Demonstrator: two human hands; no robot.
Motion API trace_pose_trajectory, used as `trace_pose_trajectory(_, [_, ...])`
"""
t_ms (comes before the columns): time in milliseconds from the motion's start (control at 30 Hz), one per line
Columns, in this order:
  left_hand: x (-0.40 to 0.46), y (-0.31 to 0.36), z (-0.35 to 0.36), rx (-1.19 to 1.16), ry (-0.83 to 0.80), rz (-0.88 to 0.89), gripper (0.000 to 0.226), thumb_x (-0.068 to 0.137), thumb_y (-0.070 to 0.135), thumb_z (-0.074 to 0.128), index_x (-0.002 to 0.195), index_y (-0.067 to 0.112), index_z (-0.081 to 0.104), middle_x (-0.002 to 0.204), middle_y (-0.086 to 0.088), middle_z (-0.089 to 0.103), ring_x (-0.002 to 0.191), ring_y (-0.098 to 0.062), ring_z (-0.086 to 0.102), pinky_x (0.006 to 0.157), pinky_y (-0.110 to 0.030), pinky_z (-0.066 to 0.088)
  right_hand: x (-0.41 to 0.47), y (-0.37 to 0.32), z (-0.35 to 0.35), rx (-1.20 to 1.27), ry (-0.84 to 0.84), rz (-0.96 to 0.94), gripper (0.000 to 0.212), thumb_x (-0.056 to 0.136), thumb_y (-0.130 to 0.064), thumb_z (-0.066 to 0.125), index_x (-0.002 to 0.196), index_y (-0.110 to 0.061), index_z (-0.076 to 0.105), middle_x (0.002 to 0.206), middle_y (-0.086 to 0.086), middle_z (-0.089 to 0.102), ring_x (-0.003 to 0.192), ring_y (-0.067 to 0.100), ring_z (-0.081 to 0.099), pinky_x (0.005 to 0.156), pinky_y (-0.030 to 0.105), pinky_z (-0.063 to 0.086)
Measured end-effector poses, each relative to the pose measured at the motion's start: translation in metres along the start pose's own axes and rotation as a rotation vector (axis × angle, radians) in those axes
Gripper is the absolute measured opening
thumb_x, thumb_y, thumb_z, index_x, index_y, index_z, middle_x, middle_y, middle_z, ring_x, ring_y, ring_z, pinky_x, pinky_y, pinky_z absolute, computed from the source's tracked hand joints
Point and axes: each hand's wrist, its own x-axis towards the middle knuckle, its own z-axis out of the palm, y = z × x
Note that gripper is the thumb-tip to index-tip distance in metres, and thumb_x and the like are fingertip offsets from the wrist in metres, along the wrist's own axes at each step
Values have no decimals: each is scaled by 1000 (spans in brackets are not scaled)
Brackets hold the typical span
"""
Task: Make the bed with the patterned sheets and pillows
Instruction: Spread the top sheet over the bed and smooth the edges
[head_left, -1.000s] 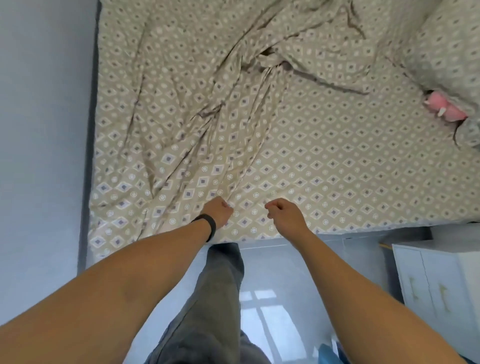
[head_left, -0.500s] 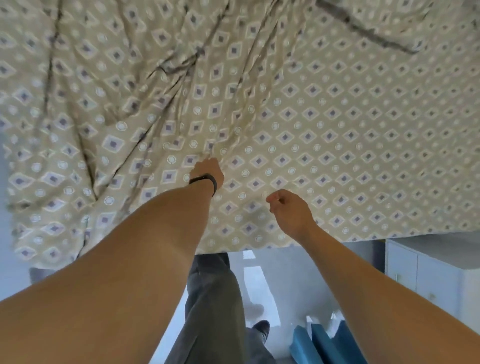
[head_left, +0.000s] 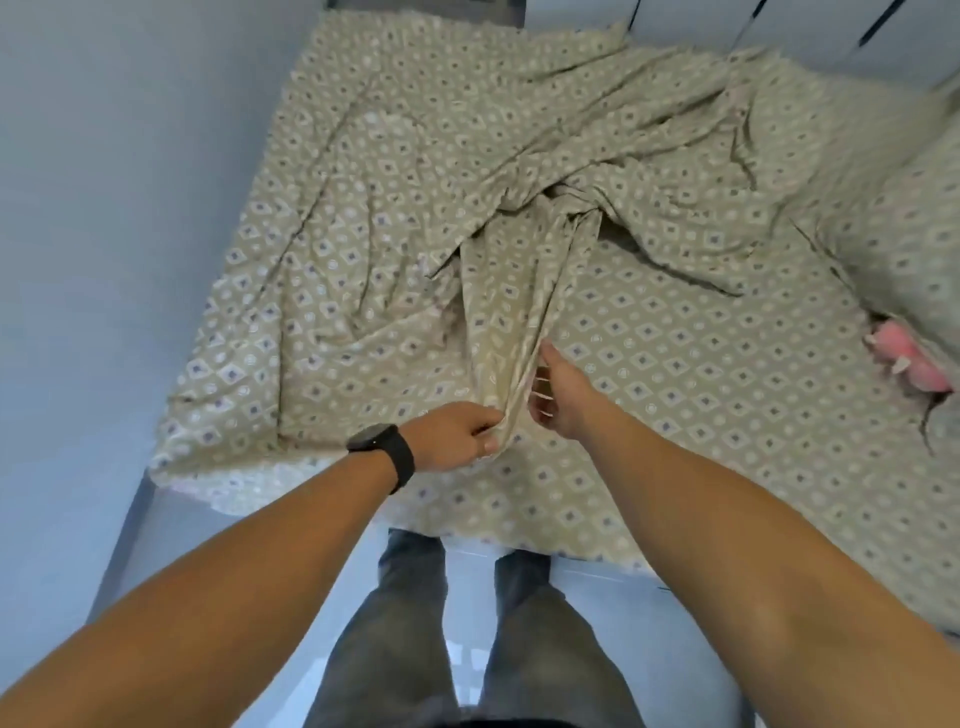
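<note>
Left hand (head_left: 457, 434) pinching the bunched edge of the top sheet (head_left: 519, 322), right hand (head_left: 558, 395) gripping beside it, likely to spread it flat over the bed (head_left: 701, 374).

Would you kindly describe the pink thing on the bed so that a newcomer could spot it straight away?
Start at the bed covered in the beige diamond-patterned sheet and follow it to its right side, where a plump pillow in the same beige pattern lies. The small pink soft object peeks out from under that pillow's near edge. It is the only plain, bright pink thing among all the beige patterned fabric.
</note>
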Motion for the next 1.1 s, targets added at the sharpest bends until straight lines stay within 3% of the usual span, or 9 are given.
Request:
trace_pose_trajectory(133, [-68, 23, 17, 43, 62, -92, 22, 105, 21, 50, 87, 9, 53, 78, -9, 49, 66, -19, 43, 67, -30, 34, -35, -24, -23, -99, 35, -134, 36, 100, -45, 53, 75, -21, 60, 60, -6, 51, 51, 10, 38, 52, 23, 33])
trace_pose_trajectory(267, [-100, 28, 40, 52, 156, -134, 20, 103, 24, 53, 84, 27, 56, 83, 5, 57, 77, -17, 49, 75, -32, 36, -68, -18, -21, -280, 35, -116, 23, 98, -26, 48, 79, -18, 58, 65, -3, 55, 58, 13, 42, 56, 26, 36])
trace_pose_trajectory(400, [-112, 24, 70, 51, 202, -164, 22, 102, 31, 54, 105, 11, 63, 100, -8, 64, 86, -21, 51, 81, -32, 38, -86, 4, -19, -475, 108, -109, 33, 99, -46, 55, 87, -16, 57, 80, 3, 52, 66, 17, 41, 67, 33, 38])
trace_pose_trajectory(533, [-129, 25, 90, -7, 236, -184, 31, 104, 29, 54, 129, 11, 62, 113, 1, 59, 100, -18, 49, 93, -33, 39, -92, 24, -14, -599, 116, -82, 19, 102, -20, 48, 83, -17, 52, 59, 3, 47, 56, 15, 31, 53, 25, 31])
trace_pose_trajectory(633, [-144, 18, 103, -3, 273, -195, 23, 104, 26, 52, 115, 8, 62, 109, -12, 64, 92, -22, 49, 83, -32, 36, -115, 34, -12, -401, 195, -197, 13, 105, -9, 39, 107, -12, 51, 84, 5, 51, 70, 17, 45, 57, 26, 38])
trace_pose_trajectory(733, [-145, 5, 116, 24, 313, -249, 29, 100, 34, 58, 112, 7, 56, 118, -17, 61, 97, -30, 56, 81, -34, 39, -136, 60, -14, -577, 325, -272, 34, 103, -24, 42, 127, -4, 56, 115, 14, 60, 100, 30, 60, 78, 36, 47])
trace_pose_trajectory(900, [-133, 25, 130, 35, 515, -166, 95, 72, 67, 73, 150, 31, 33, 145, -1, 43, 128, -25, 48, 104, -46, 45, -196, 130, -18, -638, 85, -460, 27, 94, -20, 45, 68, -15, 47, 69, 3, 47, 64, 18, 41, 64, 35, 32])
trace_pose_trajectory(1033, [-112, 61, 129, 234, 470, -85, 24, 96, 43, 56, 109, 26, 64, 110, -1, 66, 99, -27, 61, 83, -42, 52, -222, 139, -38, -690, 41, -602, 34, 90, -18, 52, 57, -22, 45, 54, -10, 44, 55, 10, 36, 52, 27, 26])
trace_pose_trajectory(1100, [-105, 72, 131, 175, 461, -41, 23, 102, 32, 48, 94, 15, 61, 90, -7, 64, 83, -32, 59, 72, -40, 47, -221, 130, -49, -635, 52, -590, 26, 89, -19, 53, 63, -17, 51, 61, -4, 48, 58, 13, 38, 55, 29, 28])
